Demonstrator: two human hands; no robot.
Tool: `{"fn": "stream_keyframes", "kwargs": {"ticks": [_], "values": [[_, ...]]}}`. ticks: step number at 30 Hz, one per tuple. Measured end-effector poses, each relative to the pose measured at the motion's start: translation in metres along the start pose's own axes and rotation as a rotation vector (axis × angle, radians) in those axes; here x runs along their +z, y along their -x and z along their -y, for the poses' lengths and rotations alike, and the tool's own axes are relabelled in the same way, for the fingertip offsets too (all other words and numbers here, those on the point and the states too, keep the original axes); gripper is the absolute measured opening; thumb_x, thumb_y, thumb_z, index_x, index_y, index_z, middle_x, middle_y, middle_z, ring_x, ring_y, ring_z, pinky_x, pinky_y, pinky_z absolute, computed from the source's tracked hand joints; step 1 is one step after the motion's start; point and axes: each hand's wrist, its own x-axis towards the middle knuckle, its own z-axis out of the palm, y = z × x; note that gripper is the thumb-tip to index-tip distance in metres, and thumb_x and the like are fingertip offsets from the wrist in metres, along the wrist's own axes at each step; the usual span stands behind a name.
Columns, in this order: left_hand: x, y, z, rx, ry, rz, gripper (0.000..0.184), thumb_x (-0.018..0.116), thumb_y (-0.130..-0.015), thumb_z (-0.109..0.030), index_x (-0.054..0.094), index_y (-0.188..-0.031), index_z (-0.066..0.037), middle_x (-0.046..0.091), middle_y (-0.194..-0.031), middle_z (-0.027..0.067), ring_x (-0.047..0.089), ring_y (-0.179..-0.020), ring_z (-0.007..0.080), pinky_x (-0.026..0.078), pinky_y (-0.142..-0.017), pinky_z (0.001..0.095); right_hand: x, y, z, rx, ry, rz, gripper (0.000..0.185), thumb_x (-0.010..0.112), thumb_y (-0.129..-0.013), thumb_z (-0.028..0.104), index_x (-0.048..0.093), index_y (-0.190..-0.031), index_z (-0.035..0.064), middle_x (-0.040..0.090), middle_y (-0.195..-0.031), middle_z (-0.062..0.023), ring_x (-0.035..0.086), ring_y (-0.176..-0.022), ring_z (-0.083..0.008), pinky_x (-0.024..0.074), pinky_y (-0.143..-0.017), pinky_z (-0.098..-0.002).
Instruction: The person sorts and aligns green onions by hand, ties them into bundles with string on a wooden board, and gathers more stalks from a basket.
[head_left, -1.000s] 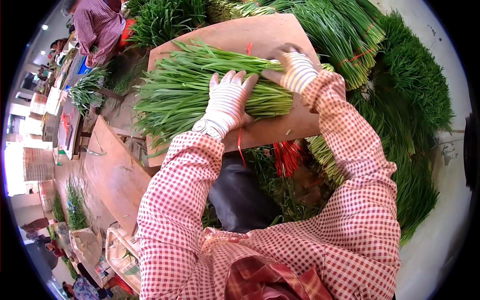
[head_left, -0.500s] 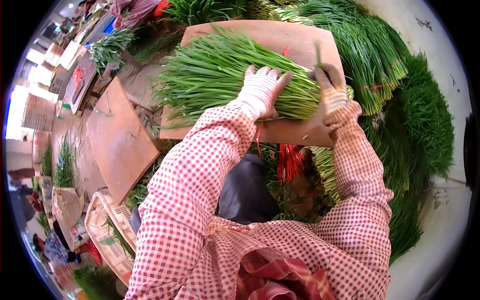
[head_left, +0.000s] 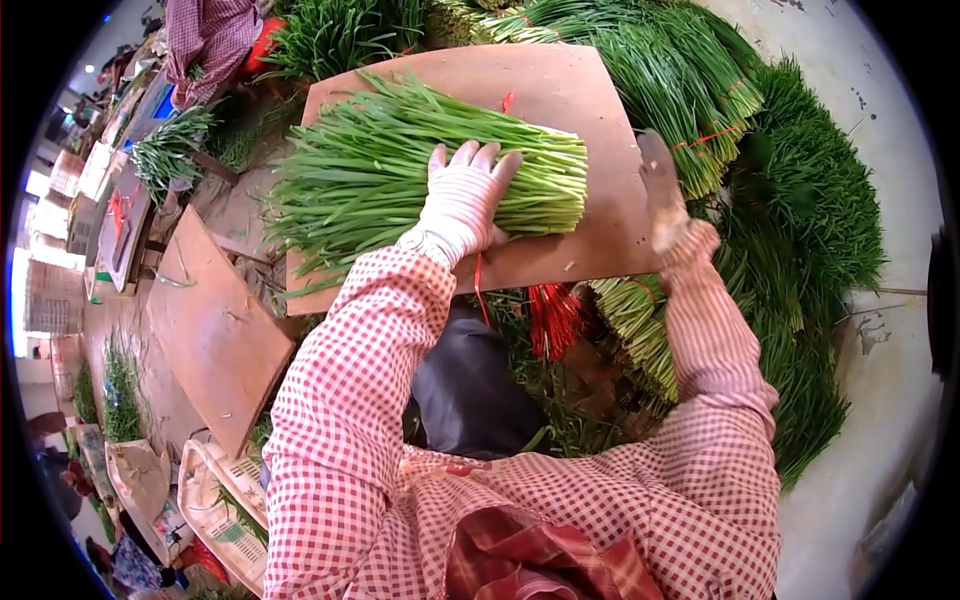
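A loose bunch of long green garlic chives lies across a brown board, its cut pale ends to the right and leaf tips to the left. My left hand, in a pale striped glove, grips the bunch from above near its stem end, fingers over the top and thumb at the near side. A red tie shows at both sides of the bunch and seems to run beneath it. My right hand, gloved and slightly blurred, is off the board's right edge, fingers stretched out, nothing seen in it.
Tied chive bundles are piled behind and right of the board. Red ties hang at its near edge above more bundles. To the left are another board and a plastic basket. A person in checked clothing is at upper left.
My right hand has moved off the chives' cut ends to the right, its fingers now extended; the bit of stalk it pinched no longer shows. My left hand stays on the bunch. The view has shifted.
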Motion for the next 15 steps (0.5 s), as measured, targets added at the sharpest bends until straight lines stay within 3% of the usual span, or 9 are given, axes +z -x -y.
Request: {"fn": "stream_keyframes", "kwargs": {"ticks": [5, 8, 11, 15], "values": [[0.002, 0.001, 0.000, -0.005, 0.003, 0.009, 0.100, 0.084, -0.046, -0.034, 0.038, -0.133, -0.016, 0.043, -0.132, 0.0103, 0.036, -0.126, 0.0278, 0.025, -0.103, 0.0557, 0.049, -0.036, 0.009, 0.044, 0.347, -0.197, 0.070, 0.034, -0.095, 0.049, 0.019, -0.143, -0.0007, 0.025, -0.146, -0.0173, 0.028, -0.133, -0.0262, 0.0228, -0.111, -0.0356], [0.003, 0.002, 0.001, -0.003, 0.013, 0.010, 0.100, 0.084, -0.046, -0.034, 0.038, -0.133, -0.015, 0.042, -0.132, 0.0102, 0.036, -0.126, 0.0280, 0.025, -0.103, 0.0558, 0.041, -0.055, 0.003, 0.050, 0.508, -0.252, 0.078, 0.037, -0.088, 0.057, 0.024, -0.142, 0.0015, 0.027, -0.145, -0.0166, 0.028, -0.133, -0.0267, 0.0222, -0.111, -0.0365], [0.002, 0.000, 0.000, -0.001, 0.020, 0.013, 0.100, 0.084, -0.047, -0.035, 0.038, -0.134, -0.015, 0.042, -0.132, 0.0107, 0.036, -0.126, 0.0289, 0.024, -0.104, 0.0559, 0.026, -0.082, -0.003, 0.020, 0.554, -0.109, 0.086, 0.041, -0.081, 0.065, 0.028, -0.141, 0.0038, 0.030, -0.144, -0.0160, 0.028, -0.133, -0.0271, 0.0215, -0.111, -0.0373], [0.004, 0.001, 0.003, 0.004, 0.032, 0.018, 0.102, 0.084, -0.046, -0.036, 0.037, -0.134, -0.014, 0.041, -0.133, 0.0116, 0.034, -0.128, 0.0301, 0.023, -0.104, 0.0561, 0.029, -0.141, -0.005, 0.116, 0.543, 0.333, 0.097, 0.046, -0.071, 0.076, 0.034, -0.139, 0.0068, 0.034, -0.143, -0.0150, 0.029, -0.134, -0.0277, 0.0206, -0.111, -0.0385]]}}
